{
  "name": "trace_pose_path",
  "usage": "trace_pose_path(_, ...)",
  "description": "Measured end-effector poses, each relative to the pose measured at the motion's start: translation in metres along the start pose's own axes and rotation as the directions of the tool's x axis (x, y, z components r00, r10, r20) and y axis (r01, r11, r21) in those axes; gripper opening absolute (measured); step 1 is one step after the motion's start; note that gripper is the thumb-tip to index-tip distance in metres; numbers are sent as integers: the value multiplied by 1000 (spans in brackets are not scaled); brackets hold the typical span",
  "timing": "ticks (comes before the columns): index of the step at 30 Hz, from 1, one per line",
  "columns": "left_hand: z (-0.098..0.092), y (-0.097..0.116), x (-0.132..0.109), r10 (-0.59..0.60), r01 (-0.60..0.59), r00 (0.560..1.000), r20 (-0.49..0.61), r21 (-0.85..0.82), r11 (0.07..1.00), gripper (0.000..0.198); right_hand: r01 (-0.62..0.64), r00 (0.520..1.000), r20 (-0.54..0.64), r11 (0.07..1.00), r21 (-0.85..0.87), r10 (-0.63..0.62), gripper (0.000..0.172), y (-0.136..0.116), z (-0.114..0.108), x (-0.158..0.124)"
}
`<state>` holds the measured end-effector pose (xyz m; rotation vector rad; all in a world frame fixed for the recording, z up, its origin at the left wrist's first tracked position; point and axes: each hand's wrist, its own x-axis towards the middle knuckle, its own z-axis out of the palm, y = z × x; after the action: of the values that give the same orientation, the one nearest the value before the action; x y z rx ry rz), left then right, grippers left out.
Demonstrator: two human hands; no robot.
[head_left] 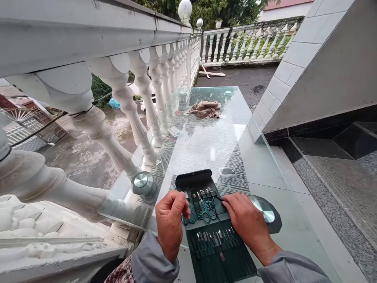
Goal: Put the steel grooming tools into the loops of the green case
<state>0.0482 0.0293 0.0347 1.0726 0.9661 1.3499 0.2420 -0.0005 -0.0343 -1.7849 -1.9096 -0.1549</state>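
Observation:
A dark green manicure case (203, 227) lies unfolded on the glass table. Its upper panel holds green-handled scissors (204, 212), nail clippers (208, 200) and other tools under elastic. Across the lower panel runs a row of slim metal tools (216, 237), one of them sitting lower than the others. My left hand (172, 220) is closed in a pinch over the case's left edge; whatever is in its fingers is hidden. At the right edge, my right hand (249, 224) grips the case with its fingertips close to the scissors and clippers. Its thumb is hidden.
The glass table (265, 173) stretches away along a white balustrade (118, 90). A crumpled brown cloth (206, 109) lies at its far end, with a small white card (174, 131) nearer. Round metal table supports (143, 182) show at the left. Stone steps (338, 177) rise at the right.

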Motion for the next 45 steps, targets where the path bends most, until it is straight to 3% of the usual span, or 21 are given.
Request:
trace_pose_path(10,21,-10,3,-108,107,994,13,46,993,40,-59,995,82,995,76,53,25,-1,-8,-9)
trace_pose_path(18,22,-14,2,-101,100,994,49,34,994,37,-93,990,121,980,177,72,24,-1,-16,-18)
trace_pose_path(24,22,-9,1,-103,102,994,40,36,994,38,-43,999,29,995,90,41,27,12,-31,-20)
trace_pose_path(27,21,-8,0,-109,108,993,39,26,994,38,-155,987,-36,988,-4,155,26,41,-32,-18)
trace_pose_path(32,18,-9,-2,-108,108,994,28,8,994,37,-336,942,-26,935,-115,335,26,77,-24,-10)
trace_pose_path(41,9,-7,-4,-58,57,998,30,22,998,36,-403,912,-14,889,-219,410,24,78,-19,3)
trace_pose_path(45,7,-7,-5,-77,75,996,53,46,996,37,-320,945,-143,923,-214,294,23,66,-16,7)
